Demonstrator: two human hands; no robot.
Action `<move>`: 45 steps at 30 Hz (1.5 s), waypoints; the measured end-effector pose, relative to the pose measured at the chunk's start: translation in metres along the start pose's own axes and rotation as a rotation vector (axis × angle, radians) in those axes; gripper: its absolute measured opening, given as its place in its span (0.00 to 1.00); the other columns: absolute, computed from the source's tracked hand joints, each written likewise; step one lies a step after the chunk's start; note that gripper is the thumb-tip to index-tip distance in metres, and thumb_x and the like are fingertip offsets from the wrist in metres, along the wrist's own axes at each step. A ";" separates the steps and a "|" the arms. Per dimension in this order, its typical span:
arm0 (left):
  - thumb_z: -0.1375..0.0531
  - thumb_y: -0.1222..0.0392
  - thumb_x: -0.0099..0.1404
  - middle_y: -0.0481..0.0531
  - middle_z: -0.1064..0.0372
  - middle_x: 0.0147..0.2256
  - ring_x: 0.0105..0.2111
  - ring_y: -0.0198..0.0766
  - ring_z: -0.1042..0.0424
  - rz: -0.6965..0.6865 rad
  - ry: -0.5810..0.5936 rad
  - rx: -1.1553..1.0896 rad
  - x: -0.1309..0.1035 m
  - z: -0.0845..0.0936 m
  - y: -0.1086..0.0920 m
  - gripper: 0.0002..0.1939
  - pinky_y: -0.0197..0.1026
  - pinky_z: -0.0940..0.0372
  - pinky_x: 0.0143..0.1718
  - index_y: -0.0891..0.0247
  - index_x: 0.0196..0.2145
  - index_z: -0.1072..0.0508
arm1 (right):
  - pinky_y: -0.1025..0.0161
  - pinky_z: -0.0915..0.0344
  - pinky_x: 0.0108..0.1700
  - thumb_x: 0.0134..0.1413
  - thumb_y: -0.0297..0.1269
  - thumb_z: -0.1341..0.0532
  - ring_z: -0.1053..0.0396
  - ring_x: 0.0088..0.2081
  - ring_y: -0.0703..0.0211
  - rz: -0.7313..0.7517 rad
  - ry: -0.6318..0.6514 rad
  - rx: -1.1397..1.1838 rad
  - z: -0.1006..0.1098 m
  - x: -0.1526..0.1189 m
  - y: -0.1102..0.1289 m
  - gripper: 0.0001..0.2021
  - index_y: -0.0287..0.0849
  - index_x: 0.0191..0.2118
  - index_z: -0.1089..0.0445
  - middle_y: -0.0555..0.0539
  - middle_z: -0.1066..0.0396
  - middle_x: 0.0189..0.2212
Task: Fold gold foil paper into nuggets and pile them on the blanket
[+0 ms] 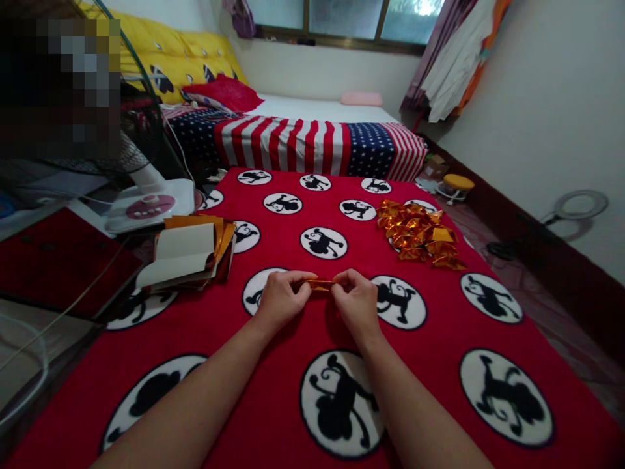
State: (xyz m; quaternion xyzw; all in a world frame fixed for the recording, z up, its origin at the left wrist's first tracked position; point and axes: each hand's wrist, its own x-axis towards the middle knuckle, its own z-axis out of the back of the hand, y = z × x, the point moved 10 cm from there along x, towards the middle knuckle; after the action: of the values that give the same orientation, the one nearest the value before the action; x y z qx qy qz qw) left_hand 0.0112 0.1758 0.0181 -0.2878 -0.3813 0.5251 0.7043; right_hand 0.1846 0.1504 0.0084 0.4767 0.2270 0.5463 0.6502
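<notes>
A narrow strip of shiny orange-gold foil paper (321,285) is stretched between my two hands, above the red cloth with round monkey prints (273,241). My left hand (284,296) pinches its left end between thumb and fingers. At the right end, my right hand (355,298) grips it the same way. Farther back on the right lies a pile of folded gold foil pieces (420,234). To the left is a stack of paper sheets (184,251), pale on top with orange and gold edges showing.
A white fan base (151,203) stands beyond the paper stack at the left. Behind the table is a bed with a striped and starred cover (303,146). A yellow-topped stool (458,184) stands on the floor at the right.
</notes>
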 end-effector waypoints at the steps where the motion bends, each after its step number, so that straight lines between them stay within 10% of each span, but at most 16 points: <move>1: 0.40 0.66 0.57 0.52 0.20 0.32 0.29 0.36 0.23 -0.007 0.001 -0.021 0.000 -0.001 -0.001 0.11 0.35 0.31 0.34 0.63 0.37 0.19 | 0.68 0.39 0.28 0.44 0.30 0.43 0.33 0.22 0.62 0.015 0.000 -0.002 0.000 -0.001 0.003 0.04 0.41 0.26 0.31 0.51 0.30 0.20; 15: 0.48 0.67 0.61 0.48 0.25 0.20 0.21 0.33 0.29 0.080 0.162 0.067 0.005 -0.010 0.008 0.19 0.33 0.37 0.27 0.63 0.45 0.21 | 0.68 0.40 0.26 0.44 0.32 0.42 0.35 0.21 0.63 -0.007 0.087 0.010 -0.003 0.003 0.002 0.05 0.41 0.26 0.29 0.51 0.30 0.19; 24: 0.47 0.54 0.64 0.54 0.23 0.30 0.31 0.42 0.25 -0.004 0.181 0.575 0.004 -0.008 -0.006 0.14 0.38 0.38 0.32 0.60 0.37 0.23 | 0.68 0.41 0.26 0.42 0.31 0.42 0.34 0.23 0.62 0.018 0.127 0.000 -0.002 0.009 0.003 0.04 0.41 0.25 0.30 0.51 0.30 0.20; 45: 0.53 0.58 0.64 0.63 0.24 0.33 0.34 0.50 0.24 -0.048 0.374 0.816 0.001 -0.015 -0.011 0.19 0.44 0.38 0.33 0.64 0.35 0.22 | 0.62 0.57 0.27 0.56 0.35 0.47 0.33 0.26 0.59 0.207 0.509 -0.827 -0.017 0.003 0.027 0.14 0.42 0.27 0.25 0.44 0.25 0.25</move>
State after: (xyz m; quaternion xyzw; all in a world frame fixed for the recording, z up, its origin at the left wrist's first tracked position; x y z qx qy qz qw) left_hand 0.0294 0.1732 0.0192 -0.0675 -0.0156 0.5550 0.8290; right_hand 0.1580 0.1585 0.0254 0.0505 0.0941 0.7513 0.6512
